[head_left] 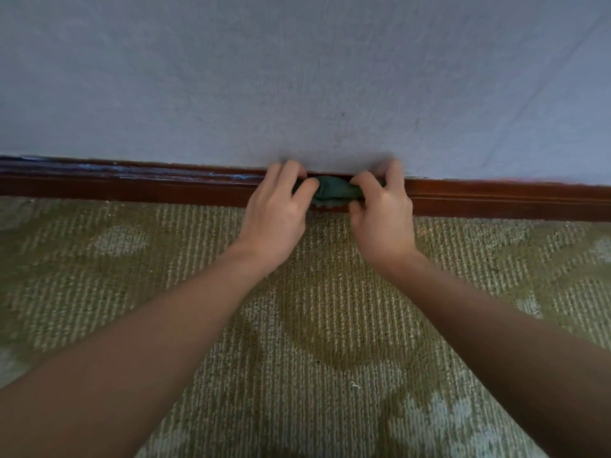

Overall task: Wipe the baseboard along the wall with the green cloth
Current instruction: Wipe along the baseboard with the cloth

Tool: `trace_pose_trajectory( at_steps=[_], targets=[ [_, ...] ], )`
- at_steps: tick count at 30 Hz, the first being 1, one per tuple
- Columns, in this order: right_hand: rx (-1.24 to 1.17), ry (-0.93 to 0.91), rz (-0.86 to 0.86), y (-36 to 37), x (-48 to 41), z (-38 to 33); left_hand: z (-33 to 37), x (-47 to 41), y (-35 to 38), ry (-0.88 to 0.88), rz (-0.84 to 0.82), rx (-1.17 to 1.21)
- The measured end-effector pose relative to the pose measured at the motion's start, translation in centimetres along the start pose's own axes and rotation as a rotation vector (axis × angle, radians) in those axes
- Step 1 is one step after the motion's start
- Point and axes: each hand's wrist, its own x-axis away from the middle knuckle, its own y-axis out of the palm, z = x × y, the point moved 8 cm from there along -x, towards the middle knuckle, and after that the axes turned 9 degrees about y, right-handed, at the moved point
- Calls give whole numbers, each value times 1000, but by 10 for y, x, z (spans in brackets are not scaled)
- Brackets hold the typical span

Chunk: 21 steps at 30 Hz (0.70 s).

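Observation:
A dark reddish-brown wooden baseboard runs left to right where the pale blue-grey wall meets the carpet. A bunched dark green cloth sits against the baseboard near the middle of the view. My left hand grips the cloth's left end with curled fingers. My right hand grips its right end, thumb and fingers wrapped over it. Most of the cloth is hidden under the two hands; only a short stretch shows between them.
The wall fills the upper part of the view. Olive-green patterned carpet covers the floor below the baseboard. Pale bluish streaks mark the baseboard's top edge left of my hands.

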Motion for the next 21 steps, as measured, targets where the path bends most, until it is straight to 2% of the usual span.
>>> trace_pose_trajectory(
  at_steps=[5, 9, 17, 21],
  targets=[
    [29, 20, -50, 17, 2, -8, -7, 8, -3, 147, -49, -91],
    [25, -33, -62, 3, 2, 0, 1, 2, -1, 103, -16, -56],
    [70, -30, -65, -3, 1, 11, 19, -9, 6, 248, -66, -121],
    [33, -18, -75, 3, 5, 5, 10, -1, 4, 167, -49, -107]
  ],
)
